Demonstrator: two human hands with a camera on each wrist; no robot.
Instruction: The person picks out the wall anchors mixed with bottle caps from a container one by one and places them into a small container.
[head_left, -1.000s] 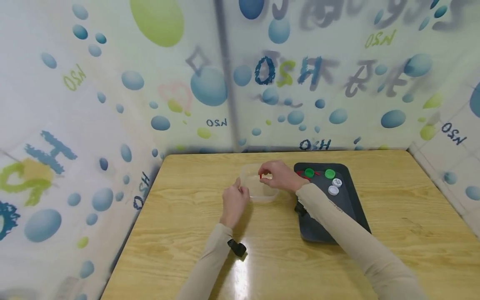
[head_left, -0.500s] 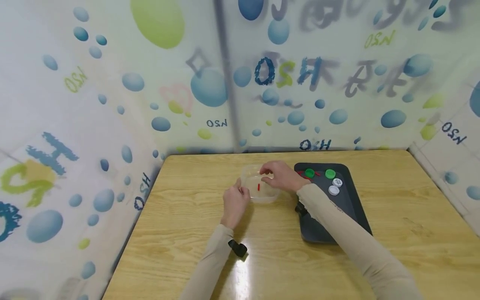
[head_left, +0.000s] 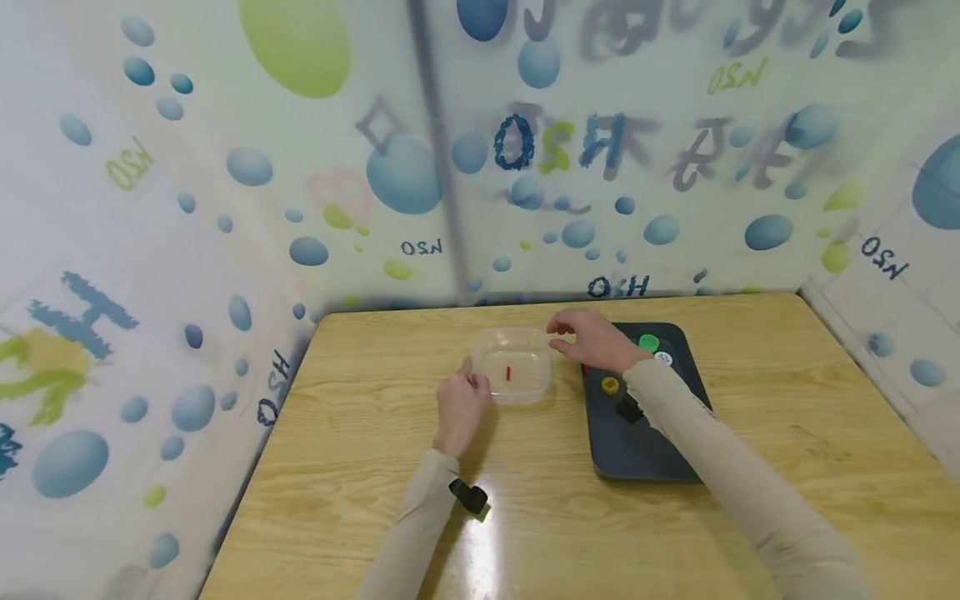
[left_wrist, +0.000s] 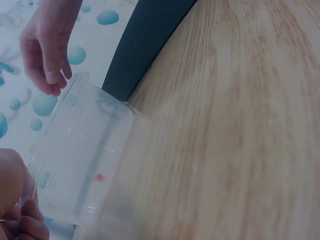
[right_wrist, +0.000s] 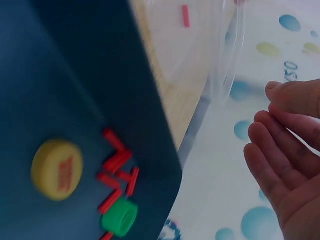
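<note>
A clear plastic container stands on the table, with one short red stick lying inside on its bottom. My left hand grips the container's near left rim between thumb and fingers. Just past the container's right side hangs my right hand, fingers loosely bent and nothing between them. Below it, the dark tray holds several red sticks, plainest in the right wrist view. A yellow bottle cap, a green cap and a white cap also lie in it, partly covered by my right arm.
The wooden table ends at a patterned wall covering behind the container and tray. The tray's raised edge stands close to the container's right side. My right forearm crosses over the tray.
My right hand lets go of the red stick, which drops into the container. The hand then moves right, away from the container toward the tray. My left hand keeps its hold on the rim.
</note>
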